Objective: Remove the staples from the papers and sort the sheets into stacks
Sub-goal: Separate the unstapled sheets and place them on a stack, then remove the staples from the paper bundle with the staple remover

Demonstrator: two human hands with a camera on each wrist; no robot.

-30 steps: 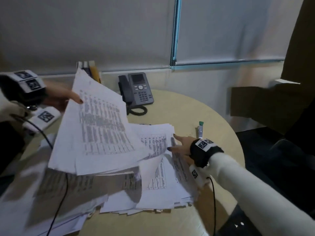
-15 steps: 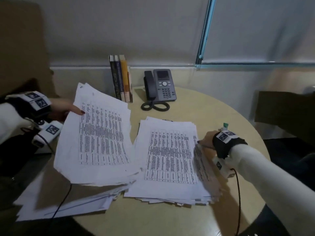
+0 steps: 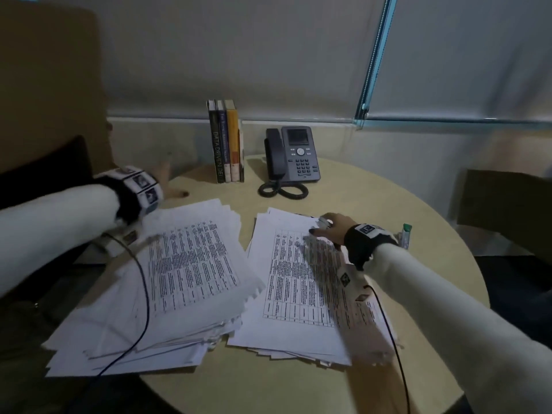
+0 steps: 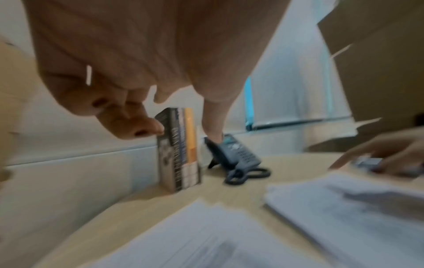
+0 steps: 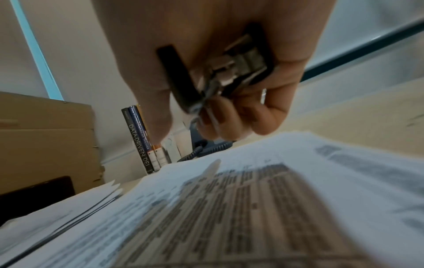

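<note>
Gripping the staple remover (image 5: 220, 76) tight, the right hand (image 3: 334, 227) sits on the right stack's (image 3: 301, 282) top corner, probably staple hunting. Left hand (image 3: 167, 182), upper left, hangs loose and empty beyond the left stack (image 3: 191, 270).

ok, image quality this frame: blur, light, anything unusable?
Head view: dim but fairly sharp, table text on the right stack visible, book spines partly readable; left hand smeared. Left wrist view: heavy motion blur throughout, papers featureless. Right wrist view: staple remover in the right hand recognisable, print below streaked, edges bent by the wide lens.
</note>
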